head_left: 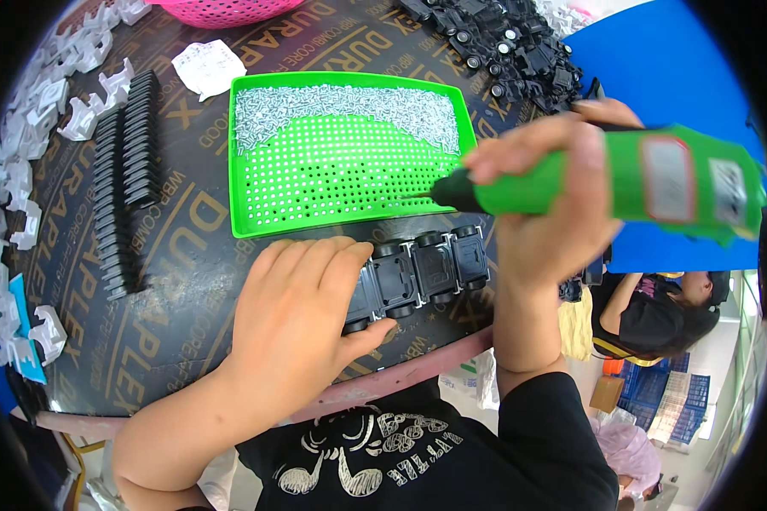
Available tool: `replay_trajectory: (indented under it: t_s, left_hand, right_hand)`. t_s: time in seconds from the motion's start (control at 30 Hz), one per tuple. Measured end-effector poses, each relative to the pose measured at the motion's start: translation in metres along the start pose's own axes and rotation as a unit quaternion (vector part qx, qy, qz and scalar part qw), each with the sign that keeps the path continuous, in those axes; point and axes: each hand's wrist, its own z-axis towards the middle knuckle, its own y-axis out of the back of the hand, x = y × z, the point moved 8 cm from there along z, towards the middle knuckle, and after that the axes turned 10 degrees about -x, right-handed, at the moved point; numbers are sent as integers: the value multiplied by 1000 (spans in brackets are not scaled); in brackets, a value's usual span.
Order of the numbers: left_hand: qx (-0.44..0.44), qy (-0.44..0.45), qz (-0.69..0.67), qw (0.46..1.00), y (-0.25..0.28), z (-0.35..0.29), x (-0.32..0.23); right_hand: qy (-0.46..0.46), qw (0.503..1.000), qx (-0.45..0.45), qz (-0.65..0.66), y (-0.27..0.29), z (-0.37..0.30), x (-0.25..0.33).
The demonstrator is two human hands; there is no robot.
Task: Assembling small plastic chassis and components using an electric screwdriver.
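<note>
My right hand (pixel 562 192) grips a green electric screwdriver (pixel 648 179), its black tip and bit pointing left over the near right corner of a green perforated tray (pixel 256 217). Small silver screws (pixel 341 111) fill the tray's far strip. My left hand (pixel 302 319) lies flat on the left end of a row of black plastic toy-car chassis (pixel 422 272) with round wheels, set along the table's near edge just in front of the tray.
Black flat parts (pixel 128 170) are lined up in rows left of the tray. White plastic pieces (pixel 25 170) lie along the left rim. A heap of black chassis (pixel 503 43) sits at the back right, a pink basket (pixel 222 10) at the back. Another person (pixel 656 315) sits low right.
</note>
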Motion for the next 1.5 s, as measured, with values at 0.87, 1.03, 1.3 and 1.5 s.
replay_trajectory:
  t_s: [0.87, 1.03, 1.3, 1.5]
  left_hand:
    - [14, 15, 2, 1000, -4, 1, 0]
    - [-3, 15, 8, 1000, -3, -3, 0]
    - [10, 13, -6, 1000, -3, 1, -5]
    - [16, 3, 6, 1000, -3, -1, -1]
  right_hand:
    - [-46, 937, 300, 174, -16, -42, 39]
    - [-59, 964, 219, 141, -12, -54, 42]
    - [-30, 966, 163, 200, 2, -18, 50]
    - [-41, 996, 63, 47, -18, -1, -9]
